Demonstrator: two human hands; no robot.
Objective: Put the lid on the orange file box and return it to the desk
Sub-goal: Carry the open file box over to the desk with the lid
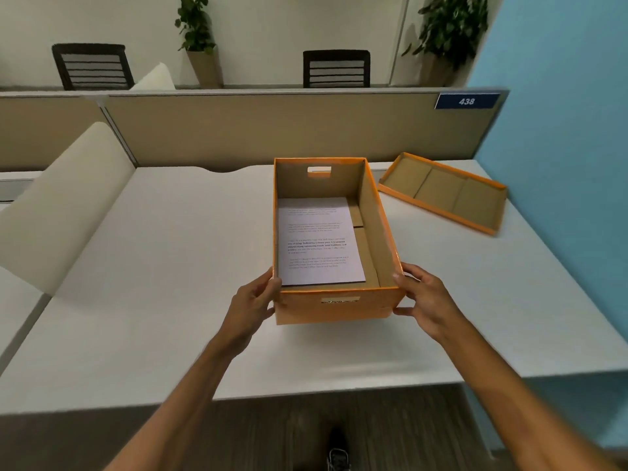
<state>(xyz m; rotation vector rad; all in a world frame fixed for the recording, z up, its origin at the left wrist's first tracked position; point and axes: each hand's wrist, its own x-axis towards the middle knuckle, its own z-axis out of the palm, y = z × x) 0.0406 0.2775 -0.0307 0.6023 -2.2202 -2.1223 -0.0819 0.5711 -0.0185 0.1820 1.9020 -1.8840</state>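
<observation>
The orange file box [339,307] stands open on the white desk [170,283], with a printed sheet of paper [319,243] lying flat inside. My left hand [253,300] grips its near left corner and my right hand [424,300] grips its near right corner. Its orange lid [445,192] lies upside down on the desk at the back right, apart from the box, brown inside facing up.
A beige partition [272,127] with a blue "438" sign [467,101] closes the desk's far edge. A blue wall [560,130] runs along the right. A cream divider [64,198] stands at the left. Chairs and plants are behind the partition.
</observation>
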